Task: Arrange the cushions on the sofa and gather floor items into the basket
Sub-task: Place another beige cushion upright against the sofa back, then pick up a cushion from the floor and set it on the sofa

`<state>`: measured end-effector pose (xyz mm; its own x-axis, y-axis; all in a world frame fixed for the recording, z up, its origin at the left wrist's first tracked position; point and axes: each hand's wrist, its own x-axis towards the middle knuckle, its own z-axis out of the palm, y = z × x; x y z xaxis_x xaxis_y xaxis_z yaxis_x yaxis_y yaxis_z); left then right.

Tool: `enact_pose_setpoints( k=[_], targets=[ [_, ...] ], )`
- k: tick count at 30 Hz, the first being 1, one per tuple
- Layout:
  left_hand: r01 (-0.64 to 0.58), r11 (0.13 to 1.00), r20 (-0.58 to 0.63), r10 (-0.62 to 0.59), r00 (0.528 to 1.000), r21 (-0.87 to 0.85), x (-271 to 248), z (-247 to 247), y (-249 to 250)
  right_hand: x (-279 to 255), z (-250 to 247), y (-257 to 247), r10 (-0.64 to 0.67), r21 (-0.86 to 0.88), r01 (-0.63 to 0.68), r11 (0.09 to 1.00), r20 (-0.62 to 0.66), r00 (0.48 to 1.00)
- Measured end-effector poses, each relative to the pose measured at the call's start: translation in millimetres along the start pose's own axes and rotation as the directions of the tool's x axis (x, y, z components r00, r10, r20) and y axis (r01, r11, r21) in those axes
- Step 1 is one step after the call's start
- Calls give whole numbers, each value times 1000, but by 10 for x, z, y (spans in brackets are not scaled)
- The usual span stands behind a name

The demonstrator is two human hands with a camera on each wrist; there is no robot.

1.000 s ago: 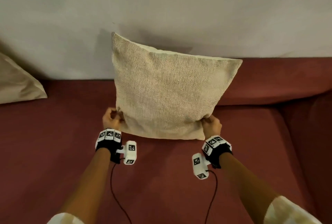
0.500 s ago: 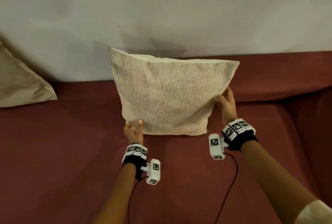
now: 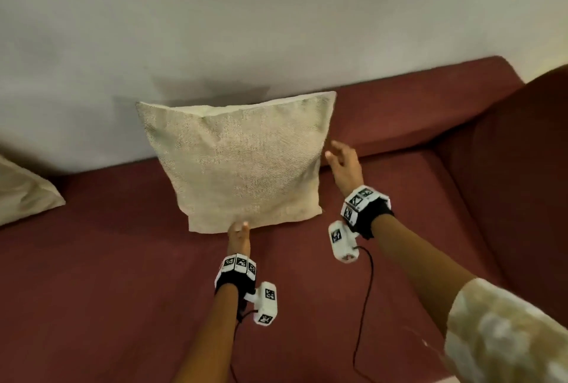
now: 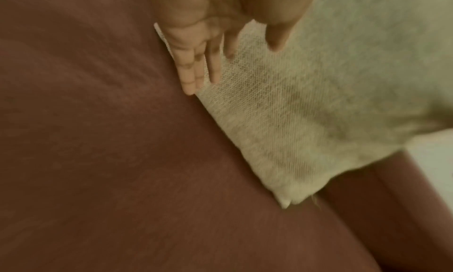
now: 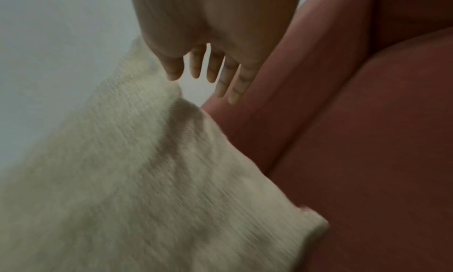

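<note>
A beige woven cushion [image 3: 239,161] stands upright on the dark red sofa [image 3: 123,259], leaning back against the wall. My left hand [image 3: 238,230] is at the middle of its bottom edge. In the left wrist view the left hand [image 4: 220,63] has straight fingers [image 4: 193,76] lying along the cushion [image 4: 318,111] hem, with the thumb over the fabric. My right hand [image 3: 338,156] is open just right of the cushion's side edge. In the right wrist view the right hand [image 5: 208,78] has spread fingers clear of the cushion [image 5: 122,179].
A second beige cushion [image 3: 21,192] lies at the far left of the seat. The sofa's low backrest [image 3: 415,106] runs behind the right hand, and a tall armrest [image 3: 522,167] closes the right end. A pale wall [image 3: 246,13] rises behind.
Both hands gripped the cushion's lower corners a second ago. It now stands lower against the wall; the right hand has let go and moved up its side, and the left has slid to the bottom edge.
</note>
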<state>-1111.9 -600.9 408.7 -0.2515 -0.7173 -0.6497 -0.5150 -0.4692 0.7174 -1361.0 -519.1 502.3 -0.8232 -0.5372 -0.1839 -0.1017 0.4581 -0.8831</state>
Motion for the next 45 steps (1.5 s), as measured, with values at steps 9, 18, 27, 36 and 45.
enact_pose_setpoints(
  k=[9, 18, 27, 36, 45],
  targets=[
    [-461, 431, 576, -183, 797, 776, -1707, 1187, -746, -2595, -1387, 1749, 704, -603, -398, 691, 436, 561],
    [-819, -32, 710, -481, 515, 572, -3810, 2945, -2074, -5199, -3153, 3098, 854, -223, -824, 521, 122, 506],
    [-934, -119, 696, -637, 331, 335, -5589, 4613, -3575, -6793, -4175, 4844, 921, 155, -909, 388, -34, 388],
    [-934, -307, 687, -640, 344, 181, -4774, 6257, -6198, -7388, -3596, 7862, 981, 621, -761, 188, -159, 113],
    [-949, -247, 859, -424, 288, 197, -3491, 6779, -7573, -7614, -2798, 9512, 944, 988, -151, 19, -68, -322]
  ],
)
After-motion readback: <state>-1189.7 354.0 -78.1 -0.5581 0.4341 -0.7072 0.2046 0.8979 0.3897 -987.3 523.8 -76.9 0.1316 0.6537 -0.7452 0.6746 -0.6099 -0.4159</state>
